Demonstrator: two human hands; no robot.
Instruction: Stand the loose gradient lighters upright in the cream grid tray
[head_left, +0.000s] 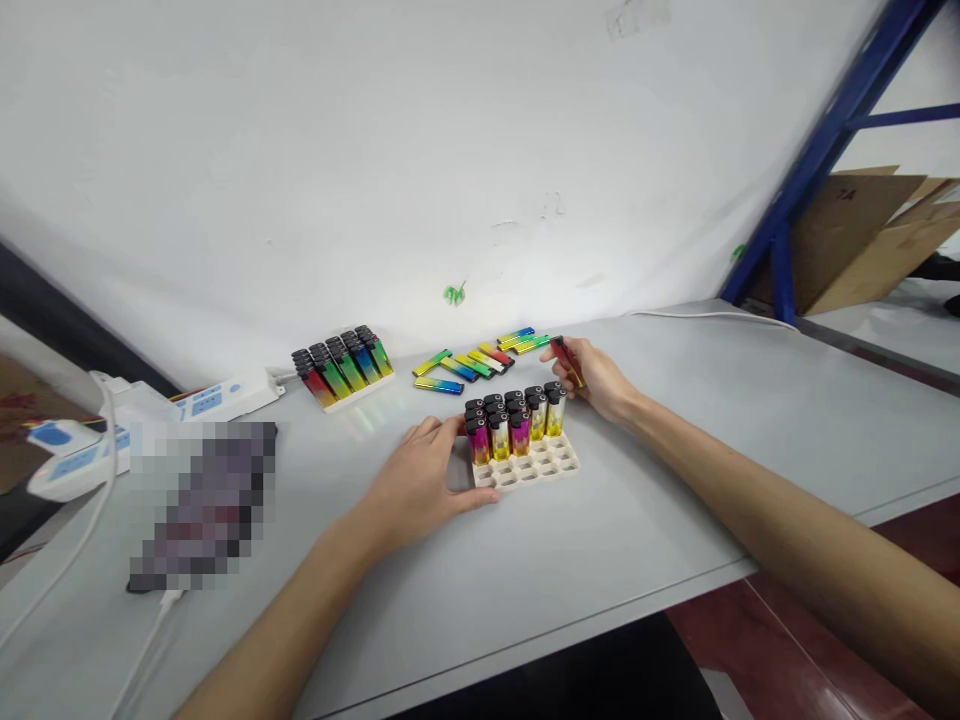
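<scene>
My right hand pinches a red lighter with a black top, held tilted above the table to the right of a tray. My left hand is curved around the left end of this pale tray, thumb along its front edge and fingers at its left side. Upright lighters with black tops fill the tray's back rows; purple lighters and yellow lighters show there. The holes along the tray's front hold nothing.
Several shiny multicoloured lighters lie loose near the wall. A second tray of upright lighters stands back left. Power strips, a blurred-out dark device and white cables occupy the left. Cardboard leans behind a blue frame at right.
</scene>
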